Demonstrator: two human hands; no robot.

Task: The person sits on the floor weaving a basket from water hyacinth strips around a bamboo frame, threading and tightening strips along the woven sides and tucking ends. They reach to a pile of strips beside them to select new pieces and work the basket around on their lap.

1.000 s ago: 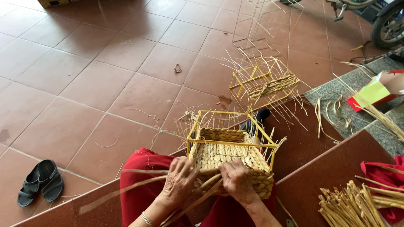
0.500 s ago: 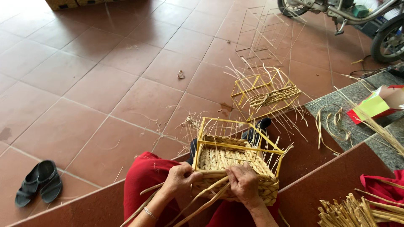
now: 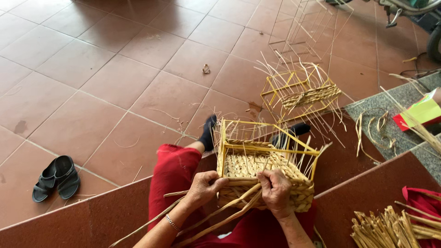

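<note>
Head view: the left hand grips the near corner of the half-woven basket resting on the lap; the right hand closes on straw strands at its front wall. A red-and-green package lies at right.

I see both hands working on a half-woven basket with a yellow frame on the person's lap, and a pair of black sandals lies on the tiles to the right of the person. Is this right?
Not quite. In the head view the black sandals lie on the tiles to the person's left, not the right. The rest holds: the left hand and the right hand both work on the half-woven basket with the yellow frame, on the lap.
</note>
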